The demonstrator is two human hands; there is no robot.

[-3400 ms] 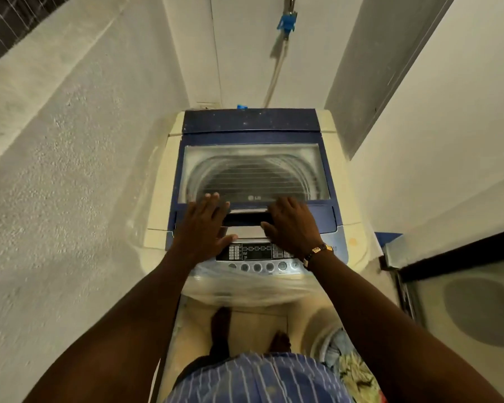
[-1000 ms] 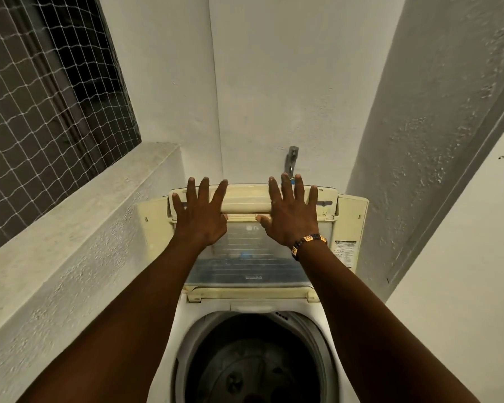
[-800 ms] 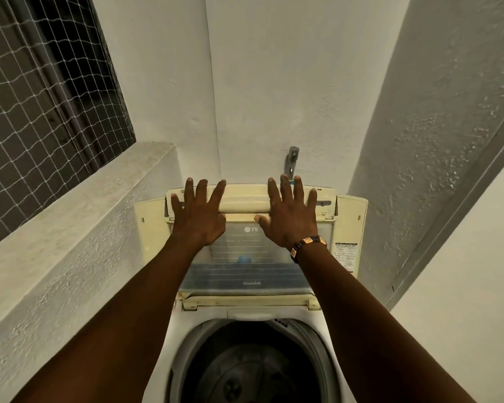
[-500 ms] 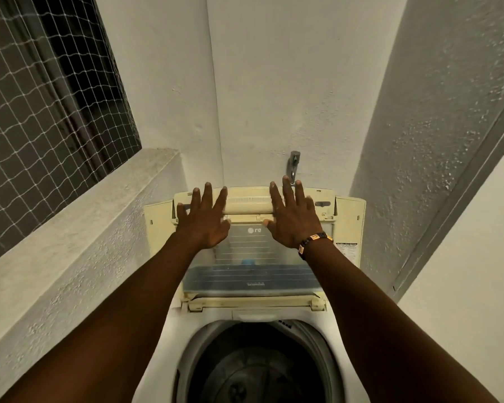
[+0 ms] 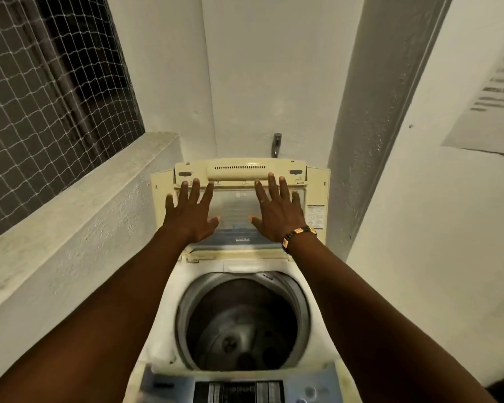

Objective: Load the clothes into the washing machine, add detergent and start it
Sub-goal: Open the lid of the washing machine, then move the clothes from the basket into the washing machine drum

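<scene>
A cream top-loading washing machine (image 5: 157,338) fills the lower middle of the head view. Its folding lid (image 5: 239,170) stands raised against the back wall, with a clear window panel. The steel drum (image 5: 242,321) below is open and holds no clothes. My left hand (image 5: 189,212) and my right hand (image 5: 277,212) are spread flat, fingers apart, in front of the lid's window, just below its top handle; neither holds anything. A beaded bracelet sits on my right wrist. The control panel (image 5: 239,389) shows at the bottom edge. No clothes or detergent are in view.
A concrete ledge (image 5: 70,205) with a netted window (image 5: 47,82) runs along the left. A tap (image 5: 277,144) sticks out of the back wall above the lid. A pillar (image 5: 370,135) and a wall with a paper notice (image 5: 489,97) close in on the right.
The lid went from closed to raised upright. Over the last second my hands slid down off its top handle onto the window, and the view tipped down to show the drum and control panel.
</scene>
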